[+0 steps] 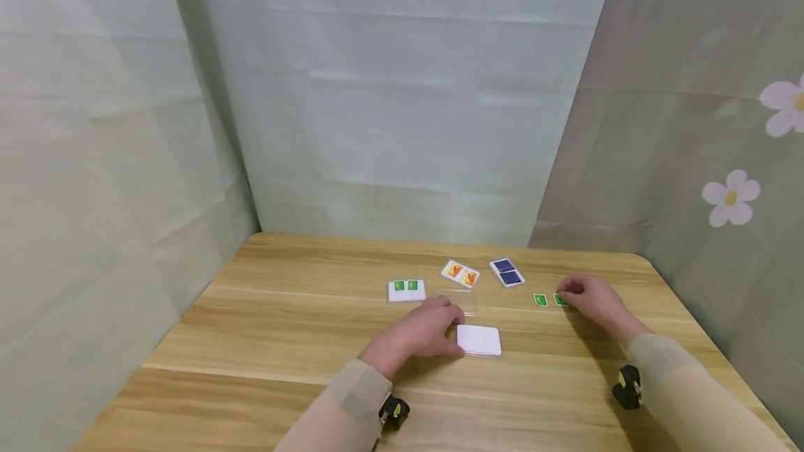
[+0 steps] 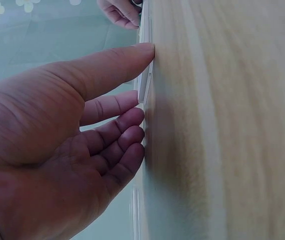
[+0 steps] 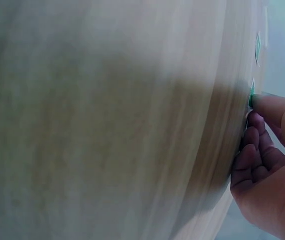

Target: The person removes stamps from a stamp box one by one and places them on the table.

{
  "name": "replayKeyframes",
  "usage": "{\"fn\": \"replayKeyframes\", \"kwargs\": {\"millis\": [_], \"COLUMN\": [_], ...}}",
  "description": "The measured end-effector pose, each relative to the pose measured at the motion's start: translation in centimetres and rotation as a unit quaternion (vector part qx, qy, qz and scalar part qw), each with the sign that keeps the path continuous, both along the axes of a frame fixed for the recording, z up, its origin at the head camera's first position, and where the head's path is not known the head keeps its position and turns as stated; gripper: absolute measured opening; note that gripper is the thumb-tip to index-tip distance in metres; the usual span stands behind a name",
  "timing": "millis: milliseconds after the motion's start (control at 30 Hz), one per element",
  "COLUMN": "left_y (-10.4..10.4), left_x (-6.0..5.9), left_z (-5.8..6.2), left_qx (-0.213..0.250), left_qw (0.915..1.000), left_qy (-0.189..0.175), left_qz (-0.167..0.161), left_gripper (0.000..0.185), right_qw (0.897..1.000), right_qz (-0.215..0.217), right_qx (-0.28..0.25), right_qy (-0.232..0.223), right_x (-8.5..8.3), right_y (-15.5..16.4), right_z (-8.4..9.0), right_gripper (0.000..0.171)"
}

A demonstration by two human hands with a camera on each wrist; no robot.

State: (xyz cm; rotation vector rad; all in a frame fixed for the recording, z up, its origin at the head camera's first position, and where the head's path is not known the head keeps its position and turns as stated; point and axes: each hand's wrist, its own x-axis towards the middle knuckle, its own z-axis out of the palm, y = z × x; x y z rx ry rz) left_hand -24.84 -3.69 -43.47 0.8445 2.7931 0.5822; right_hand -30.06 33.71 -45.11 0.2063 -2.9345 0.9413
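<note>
Fingertips of the right grip hid part of the green square beneath; the left grip covered a corner of the clear case just beyond. Farther past it, the orange-printed card's pictures were too small to read.

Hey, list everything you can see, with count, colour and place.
Table: 1, wood-brown, under the cards
Cloth: count unclear, grey-green, behind and beside table
Printed flowers: at least 2, white and yellow, right-hand cloth
Green-pictured card: 1, white, leftmost
Orange-pictured card: 1, white, far middle
Dark-blue-pictured card: 1, white-edged, right of orange
Clear plastic piece: 1, transparent, just beyond left hand
Blank card: 1 or a stack, white, nearest
Loose green squares: 2, green, right
Wrist devices: 2, black-yellow, at cuffs
Sleeves: 2, beige
Hands: 2, left at blank card, right pinching a square
</note>
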Motion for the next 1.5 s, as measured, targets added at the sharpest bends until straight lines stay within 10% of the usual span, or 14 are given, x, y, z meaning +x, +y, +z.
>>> {"fn": "replayKeyframes", "kwargs": {"millis": [900, 1500], "left_y": [-0.2, -0.8], "left_x": [-0.3, -0.2], "left_z": [-0.3, -0.6], "left_qx": [0.005, 0.008], "left_qw": [1.0, 1.0], "left_qy": [-0.005, -0.005], "left_qz": [0.0, -0.001], "left_gripper": [0.05, 0.051], "right_qw": [0.999, 0.998], "right_qz": [-0.034, 0.032], "right_qx": [-0.013, -0.021], "right_qy": [-0.012, 0.049], "right_x": [-0.3, 0.5], "right_y": [-0.1, -5.4], "right_z": [-0.2, 1.6], "right_gripper": [0.019, 0.026]}}
